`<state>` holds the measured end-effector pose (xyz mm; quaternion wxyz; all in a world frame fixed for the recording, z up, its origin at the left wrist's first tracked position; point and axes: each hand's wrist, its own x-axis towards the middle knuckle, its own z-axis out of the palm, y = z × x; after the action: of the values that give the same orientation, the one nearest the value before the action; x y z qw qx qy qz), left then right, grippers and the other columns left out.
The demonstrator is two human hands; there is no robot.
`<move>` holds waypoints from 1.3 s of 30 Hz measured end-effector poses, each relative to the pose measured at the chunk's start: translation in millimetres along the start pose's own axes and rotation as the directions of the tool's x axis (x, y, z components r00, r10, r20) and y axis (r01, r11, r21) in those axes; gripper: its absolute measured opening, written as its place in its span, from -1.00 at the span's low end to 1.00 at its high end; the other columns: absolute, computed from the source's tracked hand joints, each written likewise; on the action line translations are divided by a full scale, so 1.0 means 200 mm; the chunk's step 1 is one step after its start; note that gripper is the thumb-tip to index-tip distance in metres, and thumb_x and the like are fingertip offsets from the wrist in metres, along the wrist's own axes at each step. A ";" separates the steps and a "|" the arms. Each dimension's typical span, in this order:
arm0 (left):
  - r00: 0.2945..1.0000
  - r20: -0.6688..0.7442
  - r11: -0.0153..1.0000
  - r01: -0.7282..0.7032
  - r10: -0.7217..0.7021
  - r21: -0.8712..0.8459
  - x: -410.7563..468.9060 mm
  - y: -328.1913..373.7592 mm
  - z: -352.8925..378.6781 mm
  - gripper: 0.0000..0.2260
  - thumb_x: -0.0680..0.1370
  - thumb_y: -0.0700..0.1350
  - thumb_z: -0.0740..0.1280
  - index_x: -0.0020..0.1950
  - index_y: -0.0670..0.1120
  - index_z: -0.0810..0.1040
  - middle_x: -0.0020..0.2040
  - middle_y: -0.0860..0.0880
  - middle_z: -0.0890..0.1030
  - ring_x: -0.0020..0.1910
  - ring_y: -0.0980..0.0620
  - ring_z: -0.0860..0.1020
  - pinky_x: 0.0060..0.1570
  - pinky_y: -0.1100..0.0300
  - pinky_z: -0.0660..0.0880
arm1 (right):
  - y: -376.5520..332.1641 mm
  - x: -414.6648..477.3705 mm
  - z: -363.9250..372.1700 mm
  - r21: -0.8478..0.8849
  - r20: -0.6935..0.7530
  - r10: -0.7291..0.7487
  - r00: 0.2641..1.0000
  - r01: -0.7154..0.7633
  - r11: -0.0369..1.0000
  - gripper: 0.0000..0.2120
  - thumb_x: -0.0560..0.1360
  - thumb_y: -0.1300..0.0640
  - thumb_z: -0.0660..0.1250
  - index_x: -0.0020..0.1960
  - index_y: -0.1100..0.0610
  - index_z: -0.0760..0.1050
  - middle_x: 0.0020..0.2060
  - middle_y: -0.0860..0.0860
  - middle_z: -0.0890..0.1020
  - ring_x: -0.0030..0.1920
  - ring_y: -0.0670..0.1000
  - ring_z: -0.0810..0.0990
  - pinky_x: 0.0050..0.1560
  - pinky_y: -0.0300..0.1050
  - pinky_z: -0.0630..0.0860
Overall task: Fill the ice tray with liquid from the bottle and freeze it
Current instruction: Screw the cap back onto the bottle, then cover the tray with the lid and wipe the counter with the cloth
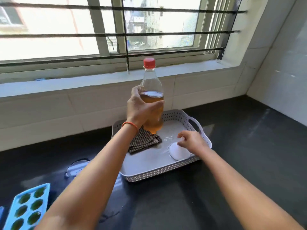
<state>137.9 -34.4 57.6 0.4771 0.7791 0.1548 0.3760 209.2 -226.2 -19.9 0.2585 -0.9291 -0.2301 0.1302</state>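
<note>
My left hand [141, 108] grips a clear plastic bottle [152, 83] with a red cap, about half full of amber liquid, held upright above the white basket tray [166, 168]. My right hand [191, 141] rests on an upturned white cup [178, 151] inside that tray, fingers curled on its base. The light blue ice tray [27, 208] lies at the bottom left on the dark counter, its round cells dark green.
A folded brown checked cloth [143, 141] lies in the basket tray under the bottle. A clear lid-like object [75, 168] sits on the black counter [232, 163] left of the tray. A tiled wall and barred window run behind; another wall closes the right side.
</note>
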 end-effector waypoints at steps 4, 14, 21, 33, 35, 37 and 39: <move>0.995 0.087 0.999 0.038 -0.039 0.015 0.06 -0.06 0.26 -0.38 0.21 0.04 0.59 0.16 0.00 0.39 -0.12 0.21 0.51 -0.17 0.33 0.50 -0.23 0.60 0.40 | 0.09 0.02 -0.09 0.092 -0.003 -0.042 0.999 0.042 0.995 -0.62 0.44 0.01 0.42 0.23 0.02 0.48 0.02 -0.01 0.56 -0.05 -0.01 0.58 -0.21 -0.21 0.49; 0.969 0.240 0.998 0.054 -0.060 0.030 0.06 -0.21 0.53 -0.30 0.25 0.01 0.59 0.28 -0.05 0.34 0.06 0.06 0.55 0.02 0.12 0.55 0.02 0.35 0.47 | 0.18 0.00 -0.20 0.156 -0.042 -0.097 0.994 0.102 0.983 -0.73 0.47 0.04 0.39 0.16 0.02 0.55 0.00 -0.03 0.65 -0.03 -0.09 0.59 -0.05 -0.24 0.49; 0.908 0.385 0.983 0.118 -0.164 0.138 0.03 -0.20 0.44 -0.10 0.30 -0.01 0.57 0.47 -0.09 0.11 0.38 -0.09 0.39 0.34 -0.02 0.41 0.34 0.09 0.37 | 0.12 -0.03 -0.21 0.154 -0.097 -0.137 0.986 0.151 0.976 -0.80 0.50 0.05 0.33 0.12 0.01 0.57 -0.02 -0.08 0.65 -0.05 -0.14 0.55 -0.07 -0.29 0.38; 0.856 -0.450 0.797 0.449 -0.254 0.404 -0.54 -0.45 -1.01 -0.86 0.45 -0.10 0.44 -0.07 -0.15 0.61 -0.12 -0.16 0.67 -0.10 -0.10 0.61 -0.03 0.13 0.45 | -0.51 -0.25 0.06 0.306 -0.107 -0.397 0.912 0.410 0.859 -0.88 0.52 0.09 0.32 0.01 0.02 0.61 -0.17 -0.09 0.64 -0.17 -0.13 0.55 -0.21 -0.46 0.38; 0.772 -0.545 0.672 0.596 -0.328 0.439 -0.69 -0.49 -1.29 -0.80 0.45 -0.08 0.43 0.00 -0.17 0.59 -0.03 -0.21 0.65 0.02 -0.18 0.58 0.06 0.07 0.44 | -0.66 -0.32 0.18 0.405 -0.049 -0.426 0.904 0.408 0.818 -0.89 0.53 0.12 0.32 -0.01 0.03 0.61 -0.22 -0.08 0.64 -0.21 -0.11 0.57 -0.18 -0.32 0.48; 0.668 -0.590 0.470 0.742 -0.454 0.479 -0.85 -0.53 -1.53 -0.63 0.43 0.02 0.44 0.12 -0.18 0.54 0.13 -0.27 0.57 0.16 -0.25 0.51 0.21 -0.01 0.41 | -0.81 -0.39 0.33 0.518 0.045 -0.446 0.894 0.361 0.775 -0.90 0.54 0.15 0.29 -0.05 0.05 0.59 -0.25 -0.06 0.65 -0.27 -0.10 0.57 -0.26 -0.24 0.53; 0.565 -0.619 0.258 0.816 -0.545 0.517 -1.00 -0.54 -1.69 -0.39 0.39 0.16 0.44 0.26 -0.23 0.43 0.25 -0.34 0.44 0.25 -0.32 0.42 0.29 -0.07 0.34 | -0.95 -0.47 0.49 0.573 0.125 -0.457 0.881 0.312 0.758 -0.89 0.54 0.17 0.28 -0.09 0.05 0.58 -0.27 -0.05 0.65 -0.34 -0.12 0.54 -0.39 -0.32 0.49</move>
<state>-232.0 111.6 -35.3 0.1811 0.6791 0.6970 0.1423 25.3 -87.3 12.2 0.4971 -0.7258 -0.4032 0.2521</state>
